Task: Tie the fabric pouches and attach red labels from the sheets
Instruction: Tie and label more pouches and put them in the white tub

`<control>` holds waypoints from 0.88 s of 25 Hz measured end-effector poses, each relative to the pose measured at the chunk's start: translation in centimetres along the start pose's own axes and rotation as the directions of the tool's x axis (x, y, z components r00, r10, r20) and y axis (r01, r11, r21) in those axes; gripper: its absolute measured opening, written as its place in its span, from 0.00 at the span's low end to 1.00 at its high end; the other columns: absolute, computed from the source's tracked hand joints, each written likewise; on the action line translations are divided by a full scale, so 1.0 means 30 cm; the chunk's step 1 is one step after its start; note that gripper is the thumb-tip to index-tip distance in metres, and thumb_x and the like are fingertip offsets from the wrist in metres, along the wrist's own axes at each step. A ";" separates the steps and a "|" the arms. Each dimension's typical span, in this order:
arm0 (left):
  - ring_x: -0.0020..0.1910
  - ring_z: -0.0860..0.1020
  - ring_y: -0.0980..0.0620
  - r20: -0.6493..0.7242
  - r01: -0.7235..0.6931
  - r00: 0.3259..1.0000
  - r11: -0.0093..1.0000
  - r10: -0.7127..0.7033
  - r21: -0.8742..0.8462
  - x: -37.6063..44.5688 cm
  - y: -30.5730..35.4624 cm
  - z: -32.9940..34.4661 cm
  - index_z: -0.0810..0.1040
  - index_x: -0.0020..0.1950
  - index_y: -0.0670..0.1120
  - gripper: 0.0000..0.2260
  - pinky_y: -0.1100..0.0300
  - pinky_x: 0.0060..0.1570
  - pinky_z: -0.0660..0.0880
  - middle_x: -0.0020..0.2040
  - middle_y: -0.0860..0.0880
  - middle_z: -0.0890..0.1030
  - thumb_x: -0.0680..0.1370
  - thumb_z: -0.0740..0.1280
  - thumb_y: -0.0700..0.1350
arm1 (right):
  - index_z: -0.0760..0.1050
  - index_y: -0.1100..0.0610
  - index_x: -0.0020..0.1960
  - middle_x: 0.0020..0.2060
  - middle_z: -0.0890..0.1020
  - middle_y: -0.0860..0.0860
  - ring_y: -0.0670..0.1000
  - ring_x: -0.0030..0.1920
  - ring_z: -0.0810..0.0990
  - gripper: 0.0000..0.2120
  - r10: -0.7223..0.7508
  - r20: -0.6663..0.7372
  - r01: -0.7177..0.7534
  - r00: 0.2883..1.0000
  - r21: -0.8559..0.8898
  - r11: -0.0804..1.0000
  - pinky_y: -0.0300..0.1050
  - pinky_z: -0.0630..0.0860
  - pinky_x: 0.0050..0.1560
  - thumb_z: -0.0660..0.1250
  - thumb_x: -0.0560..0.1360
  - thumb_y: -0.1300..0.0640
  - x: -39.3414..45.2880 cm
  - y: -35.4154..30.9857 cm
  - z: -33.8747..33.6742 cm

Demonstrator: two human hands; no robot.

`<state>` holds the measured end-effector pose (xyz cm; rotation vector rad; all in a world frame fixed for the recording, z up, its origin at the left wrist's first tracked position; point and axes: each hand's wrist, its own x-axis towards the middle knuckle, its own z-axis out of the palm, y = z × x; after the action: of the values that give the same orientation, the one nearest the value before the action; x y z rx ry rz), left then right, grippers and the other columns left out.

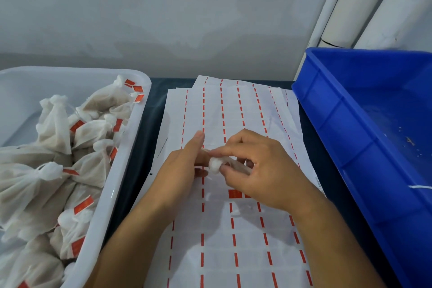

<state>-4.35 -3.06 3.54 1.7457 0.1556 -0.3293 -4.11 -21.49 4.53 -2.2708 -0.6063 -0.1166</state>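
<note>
Pinching small white fabric pouch (pixel 216 166) at its gathered neck, right hand (pixel 261 168) | left hand (pixel 184 166) fingers hold beside it | soft, light, floppy; grip neck.

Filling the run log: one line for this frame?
left hand: steadying pouch | right hand: pinching pouch neck | over label sheets | labelled pouches in white bin

Label sheets (pixel 233 241) lie between left tray (pixel 112 206) and right crate (pixel 350 142).
</note>
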 end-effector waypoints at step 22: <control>0.55 0.80 0.58 -0.167 -0.418 0.896 0.908 0.411 -0.008 -0.021 0.017 0.033 0.87 0.44 0.58 0.10 0.61 0.48 0.81 0.50 0.60 0.81 0.71 0.71 0.60 | 0.81 0.45 0.49 0.45 0.83 0.40 0.45 0.50 0.81 0.06 0.216 -0.224 -0.124 0.951 0.363 0.923 0.36 0.80 0.45 0.68 0.82 0.54 0.020 -0.058 0.011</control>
<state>-4.94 -4.07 4.03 1.7108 -0.0952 0.1298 -4.42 -19.99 5.60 -1.9138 -0.2613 -0.2016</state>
